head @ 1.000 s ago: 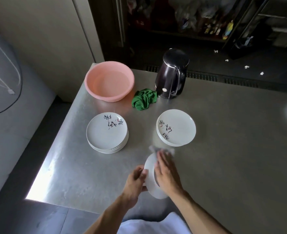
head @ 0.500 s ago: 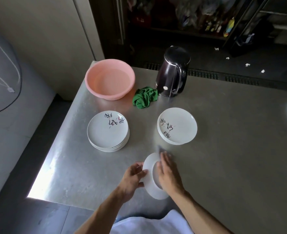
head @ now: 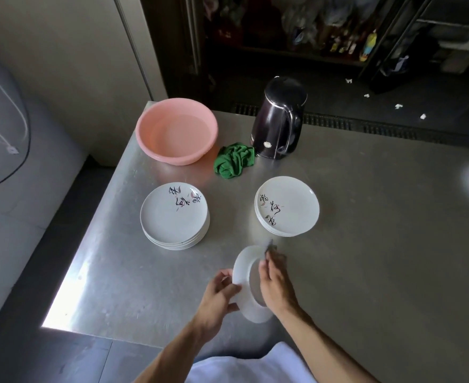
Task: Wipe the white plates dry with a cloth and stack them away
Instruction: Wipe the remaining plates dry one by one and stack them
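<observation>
L hand (head: 216,298) still grips tilted plate (head: 241,268); R hand (head: 278,287) still presses cloth (head: 273,249) inside.

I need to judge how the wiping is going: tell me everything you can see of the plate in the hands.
The plate is plain white, round and glossy, with a shallow raised rim. It is tipped up nearly on edge above the near side of the steel table. The left hand grips its left rim. The right hand presses a greyish cloth against its right-facing side. No print shows.
</observation>
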`<state>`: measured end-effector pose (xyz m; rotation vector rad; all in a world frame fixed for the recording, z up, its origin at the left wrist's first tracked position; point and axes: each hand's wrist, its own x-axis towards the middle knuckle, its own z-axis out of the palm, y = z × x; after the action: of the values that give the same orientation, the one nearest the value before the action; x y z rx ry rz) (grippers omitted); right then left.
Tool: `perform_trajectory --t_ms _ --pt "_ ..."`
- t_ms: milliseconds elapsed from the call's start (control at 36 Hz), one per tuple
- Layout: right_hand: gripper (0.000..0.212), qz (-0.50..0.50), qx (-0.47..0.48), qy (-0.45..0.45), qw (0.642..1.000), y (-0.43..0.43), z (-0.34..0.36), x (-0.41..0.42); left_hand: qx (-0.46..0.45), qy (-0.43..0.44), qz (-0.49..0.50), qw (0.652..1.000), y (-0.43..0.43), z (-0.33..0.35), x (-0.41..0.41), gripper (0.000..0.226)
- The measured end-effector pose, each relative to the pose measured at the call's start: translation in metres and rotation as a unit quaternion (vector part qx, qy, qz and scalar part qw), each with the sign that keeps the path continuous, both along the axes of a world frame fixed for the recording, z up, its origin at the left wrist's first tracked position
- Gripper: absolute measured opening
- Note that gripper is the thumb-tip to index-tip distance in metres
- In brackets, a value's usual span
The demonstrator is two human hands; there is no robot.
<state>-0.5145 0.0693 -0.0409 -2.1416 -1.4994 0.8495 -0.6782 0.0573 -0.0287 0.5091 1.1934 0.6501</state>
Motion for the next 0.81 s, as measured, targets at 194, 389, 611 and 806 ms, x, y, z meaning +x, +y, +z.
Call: perform_trajectory --t_ms 194,389,611,806 --pt "0.052 0.360 0.096 -0.021 0.928 -0.016 0.004 -0.009 0.037 0.017 -0.079 0.996 0.007 0.003 -0.009 0.031" --pt "0.055 0.046 -0.109 -0.054 0.992 -0.003 -0.005 -0.002 0.037 0.005 -0.090 0.995 0.007 0.004 -0.016 0.040" --pt "0.051 0.334 0.084 -0.063 0.937 -0.025 -0.007 0.010 0.050 0.009 -0.093 0.994 0.002 0.001 -0.009 0.033" --pt "0.050 0.071 -0.019 -0.002 0.997 -0.001 -0.001 0.008 0.010 -0.006 -0.021 1.000 0.003 -0.004 -0.005 0.034"
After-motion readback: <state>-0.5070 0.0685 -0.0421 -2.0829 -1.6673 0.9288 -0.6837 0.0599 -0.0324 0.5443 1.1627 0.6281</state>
